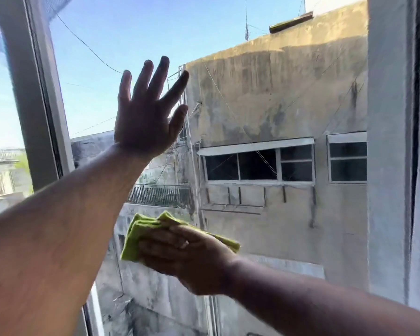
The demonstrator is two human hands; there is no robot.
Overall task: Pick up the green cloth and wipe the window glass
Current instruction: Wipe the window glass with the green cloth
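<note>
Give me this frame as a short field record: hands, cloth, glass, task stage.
left hand: left hand raised, fingers spread, palm toward the window glass; contact not certain
right hand: right hand lower, pressing the green cloth toward the glass
cloth: folded, under the fingers, edges showing on both sides of the hand
frame: window frame left of the left hand
stage: cloth already picked up, wiping stage

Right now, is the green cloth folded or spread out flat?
Folded. The green cloth shows stacked layers at its left edge, bunched under the right hand against the window glass.
</note>
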